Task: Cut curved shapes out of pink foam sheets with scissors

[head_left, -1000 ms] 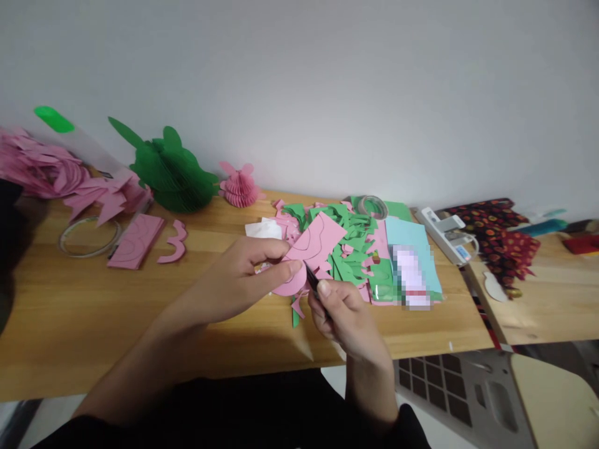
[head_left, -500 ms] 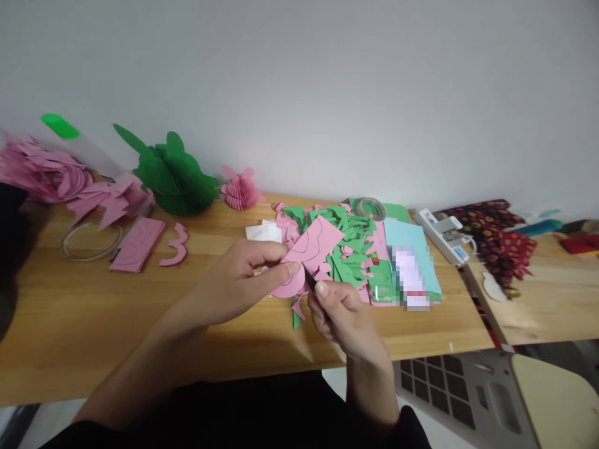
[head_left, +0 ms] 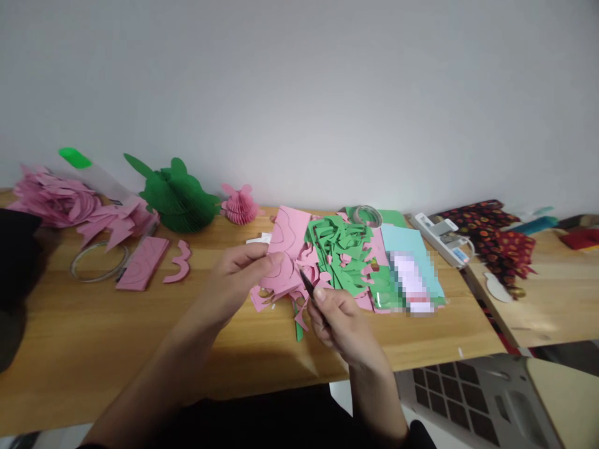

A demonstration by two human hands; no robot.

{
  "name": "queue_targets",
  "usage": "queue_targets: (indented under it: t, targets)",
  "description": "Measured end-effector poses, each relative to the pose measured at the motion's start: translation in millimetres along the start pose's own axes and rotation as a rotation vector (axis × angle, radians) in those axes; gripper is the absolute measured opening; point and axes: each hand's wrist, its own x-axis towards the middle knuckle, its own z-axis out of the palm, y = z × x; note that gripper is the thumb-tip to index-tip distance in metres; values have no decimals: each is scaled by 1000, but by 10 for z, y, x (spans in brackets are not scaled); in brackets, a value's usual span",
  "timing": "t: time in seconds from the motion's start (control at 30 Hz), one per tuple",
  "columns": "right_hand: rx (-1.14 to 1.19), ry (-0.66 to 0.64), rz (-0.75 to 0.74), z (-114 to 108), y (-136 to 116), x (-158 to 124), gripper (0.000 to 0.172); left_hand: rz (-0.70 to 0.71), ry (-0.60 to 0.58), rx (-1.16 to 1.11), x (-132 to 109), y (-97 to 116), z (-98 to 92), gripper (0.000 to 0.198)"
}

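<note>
Between the thumb and fingers of my left hand [head_left: 246, 268] is a piece of pink paper [head_left: 291, 229] with curved pencil lines, held above the scraps. My right hand [head_left: 344, 321] is closed round dark scissors [head_left: 307, 284], whose narrow blades point up and left at the paper's right edge; the handles are mostly hidden in the fingers. Under and behind the hands lies a heap of green paper scraps [head_left: 339, 249] mixed with pink scraps [head_left: 302, 319]. Left of my left hand lie a marked pink paper strip [head_left: 144, 265] and a wavy pink cutout [head_left: 180, 265].
At the back stand a green honeycomb paper figure [head_left: 180, 202] and a smaller pink one [head_left: 239, 206]. A tape roll [head_left: 367, 217], light-blue paper [head_left: 412, 240] and a power strip [head_left: 442, 240] lie to the right. A clear ring [head_left: 99, 262] and pink paper pile [head_left: 56, 196] are at left.
The pink paper has turned more upright and shifted left, apart from the scissors' hinge. My left hand has moved slightly left; the whole view has tilted a little upward.
</note>
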Motion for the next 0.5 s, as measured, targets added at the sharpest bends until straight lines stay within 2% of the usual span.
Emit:
queue_targets:
  t: [0.1, 0.23, 0.3, 0.37, 0.5]
  targets:
    - [98, 102, -28, 31, -40, 54, 55, -92, 71, -271, 25, 2, 51, 7]
    - [88, 228, -153, 123, -113, 195, 48, -216, -2, -480, 14, 13, 144, 6]
    - [59, 252, -184, 156, -123, 261, 40, -238, -40, -498, -1, 7, 174, 7]
    - [40, 282, -214, 164, -117, 302, 33, -228, -25, -481, -10, -13, 176, 7]
    - [-58, 262, -228, 118, -119, 310, 28, -128, -14, -332, -11, -89, 99, 3]
